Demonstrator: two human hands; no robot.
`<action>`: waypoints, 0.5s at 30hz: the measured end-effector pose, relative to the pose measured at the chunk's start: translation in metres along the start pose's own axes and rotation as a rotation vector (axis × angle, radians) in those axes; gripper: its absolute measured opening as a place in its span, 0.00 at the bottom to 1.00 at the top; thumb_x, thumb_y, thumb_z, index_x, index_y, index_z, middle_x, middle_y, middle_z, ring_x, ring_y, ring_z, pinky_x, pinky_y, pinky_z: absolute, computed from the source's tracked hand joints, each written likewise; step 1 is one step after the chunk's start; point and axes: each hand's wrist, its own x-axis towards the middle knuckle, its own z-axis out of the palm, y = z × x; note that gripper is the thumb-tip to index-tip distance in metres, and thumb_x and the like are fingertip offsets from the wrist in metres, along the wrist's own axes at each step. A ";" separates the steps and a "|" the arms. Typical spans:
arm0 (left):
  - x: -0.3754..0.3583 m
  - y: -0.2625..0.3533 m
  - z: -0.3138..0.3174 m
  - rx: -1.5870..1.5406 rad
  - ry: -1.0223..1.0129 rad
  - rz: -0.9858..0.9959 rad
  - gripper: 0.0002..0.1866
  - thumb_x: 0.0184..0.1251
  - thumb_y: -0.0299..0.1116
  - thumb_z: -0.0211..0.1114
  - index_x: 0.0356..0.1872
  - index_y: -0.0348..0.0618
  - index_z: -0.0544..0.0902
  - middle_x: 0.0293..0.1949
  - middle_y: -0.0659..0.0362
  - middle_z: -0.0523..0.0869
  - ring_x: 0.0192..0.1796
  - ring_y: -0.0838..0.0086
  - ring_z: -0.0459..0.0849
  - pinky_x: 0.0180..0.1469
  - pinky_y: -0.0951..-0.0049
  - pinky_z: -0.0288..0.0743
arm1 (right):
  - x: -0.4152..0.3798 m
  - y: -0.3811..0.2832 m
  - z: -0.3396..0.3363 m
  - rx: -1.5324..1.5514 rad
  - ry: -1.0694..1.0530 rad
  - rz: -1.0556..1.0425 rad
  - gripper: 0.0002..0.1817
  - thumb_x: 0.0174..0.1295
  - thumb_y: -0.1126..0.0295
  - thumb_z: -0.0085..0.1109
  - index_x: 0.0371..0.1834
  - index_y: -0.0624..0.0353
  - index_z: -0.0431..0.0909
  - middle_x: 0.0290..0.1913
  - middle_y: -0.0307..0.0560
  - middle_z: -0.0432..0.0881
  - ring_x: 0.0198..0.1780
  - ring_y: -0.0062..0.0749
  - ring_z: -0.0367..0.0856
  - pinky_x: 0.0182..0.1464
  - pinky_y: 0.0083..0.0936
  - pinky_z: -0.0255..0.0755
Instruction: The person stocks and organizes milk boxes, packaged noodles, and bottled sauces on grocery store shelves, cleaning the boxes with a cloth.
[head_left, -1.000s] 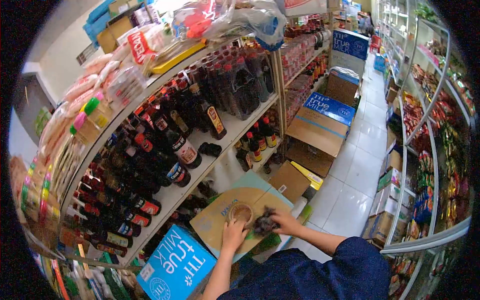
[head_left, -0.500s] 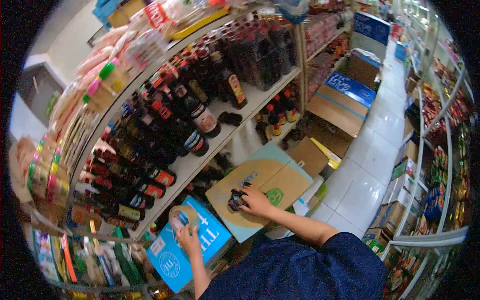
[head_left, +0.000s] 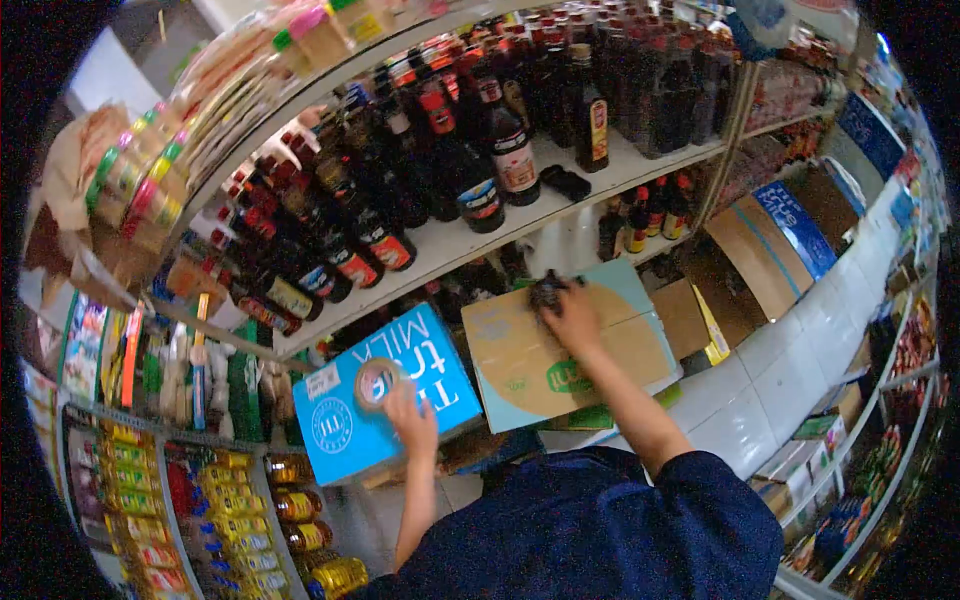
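My right hand [head_left: 575, 318] is closed around a small dark, lumpy object [head_left: 546, 290] near the back edge of a brown and teal carton [head_left: 510, 372]; its kind is too blurred to tell. My left hand [head_left: 410, 415], smeared by motion, has its fingers at the near rim of a roll of tape [head_left: 377, 384], appearing to grip it. The tape is over a blue milk carton [head_left: 445, 372] with white lettering. Both cartons stand side by side in front of the shelf.
Dark bottles [head_left: 515, 165] crowd the white shelf [head_left: 430, 250] behind the cartons. A black object [head_left: 566, 182] lies at its edge. Open cardboard boxes [head_left: 755, 245] sit to the right beside the tiled aisle [head_left: 790, 370]. Yellow oil bottles [head_left: 235, 520] fill the lower left shelves.
The view has swung left and down. My right hand has carried the dark object toward the carton's back edge. My left hand and the tape have shifted toward me over the blue carton.
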 end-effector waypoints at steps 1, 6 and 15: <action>-0.001 0.013 0.007 -0.099 -0.107 0.072 0.22 0.46 0.26 0.62 0.48 0.41 0.73 0.49 0.51 0.72 0.55 0.54 0.65 0.60 0.54 0.54 | -0.002 -0.009 0.031 -0.009 0.012 -0.101 0.21 0.46 0.62 0.60 0.42 0.62 0.73 0.53 0.58 0.68 0.53 0.52 0.67 0.55 0.38 0.62; 0.002 0.058 0.041 -0.102 -0.457 0.165 0.24 0.55 0.36 0.58 0.54 0.40 0.68 0.56 0.51 0.68 0.60 0.57 0.61 0.62 0.57 0.52 | -0.020 -0.066 0.036 0.161 -0.214 -0.391 0.30 0.44 0.64 0.61 0.55 0.50 0.68 0.48 0.59 0.71 0.49 0.52 0.70 0.52 0.38 0.66; -0.002 0.062 0.051 0.125 -0.550 0.073 0.28 0.62 0.43 0.50 0.61 0.39 0.60 0.62 0.55 0.63 0.66 0.64 0.55 0.66 0.60 0.45 | 0.024 0.088 -0.026 -0.109 0.235 -0.013 0.23 0.42 0.68 0.59 0.46 0.58 0.73 0.41 0.56 0.75 0.45 0.47 0.72 0.45 0.38 0.68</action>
